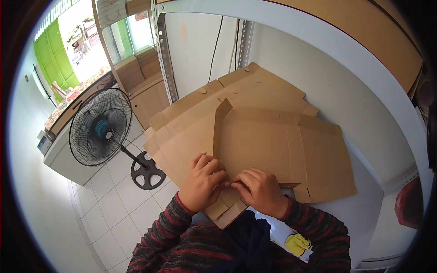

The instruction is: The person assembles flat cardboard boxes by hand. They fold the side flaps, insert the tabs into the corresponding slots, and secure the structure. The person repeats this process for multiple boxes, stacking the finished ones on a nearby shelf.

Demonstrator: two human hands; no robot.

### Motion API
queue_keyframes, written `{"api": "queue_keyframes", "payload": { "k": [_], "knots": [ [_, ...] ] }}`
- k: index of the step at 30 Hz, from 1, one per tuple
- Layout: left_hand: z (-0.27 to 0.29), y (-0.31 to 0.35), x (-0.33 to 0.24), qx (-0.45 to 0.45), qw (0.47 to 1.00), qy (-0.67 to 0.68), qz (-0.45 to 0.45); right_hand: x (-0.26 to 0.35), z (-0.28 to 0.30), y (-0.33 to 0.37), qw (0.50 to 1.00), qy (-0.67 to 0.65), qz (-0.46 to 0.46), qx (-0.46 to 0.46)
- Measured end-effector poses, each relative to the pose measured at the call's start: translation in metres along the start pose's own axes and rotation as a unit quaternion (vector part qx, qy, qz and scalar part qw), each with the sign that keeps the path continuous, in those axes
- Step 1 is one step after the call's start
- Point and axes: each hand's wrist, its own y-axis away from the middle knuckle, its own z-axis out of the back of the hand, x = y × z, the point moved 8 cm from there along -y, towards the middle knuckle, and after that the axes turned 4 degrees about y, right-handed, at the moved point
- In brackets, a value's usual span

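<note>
Flat cardboard sheet (pixel 184 123) is lying beneath a partly folded cardboard box blank (pixel 257 145), whose long axis is running left to right, ahead and rightward of the left hand (pixel 207 179) and right hand (pixel 260 187); both are pinching its near-left corner, nearly touching.

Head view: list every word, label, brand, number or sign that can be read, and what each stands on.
None can be read clearly enough to quote.
Patterned strip by the doorway: colourful marks, too small and blurred.
Fan hub: pale disc, any print too small.
Cardboard: no lettering visible.
</note>
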Motion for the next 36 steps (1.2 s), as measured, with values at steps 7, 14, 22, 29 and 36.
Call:
{"api": "queue_keyframes", "payload": {
  "k": [7, 14, 22, 29, 36],
  "knots": [
    [-0.017, 0.003, 0.003, 0.023, 1.000, 0.003, -0.013, -0.003, -0.008, 0.000, 0.999, -0.001, -0.015, 0.039],
    [-0.001, 0.007, 0.008, 0.003, 0.999, 0.035, 0.018, 0.000, -0.003, 0.002, 1.000, 0.002, 0.013, 0.001],
    [0.001, 0.003, 0.004, 0.021, 0.998, 0.047, -0.027, 0.012, 0.028, 0.005, 0.996, 0.079, 0.003, -0.030],
    [0.053, -0.031, 0.056, -0.055, 0.996, 0.070, 0.005, -0.098, 0.205, 0.070, 0.894, 0.322, -0.282, -0.131],
    [0.021, -0.072, 0.142, 0.051, 0.977, 0.037, 0.205, -0.254, 0.259, 0.298, 0.745, 0.350, -0.566, -0.041]
  ]
}}
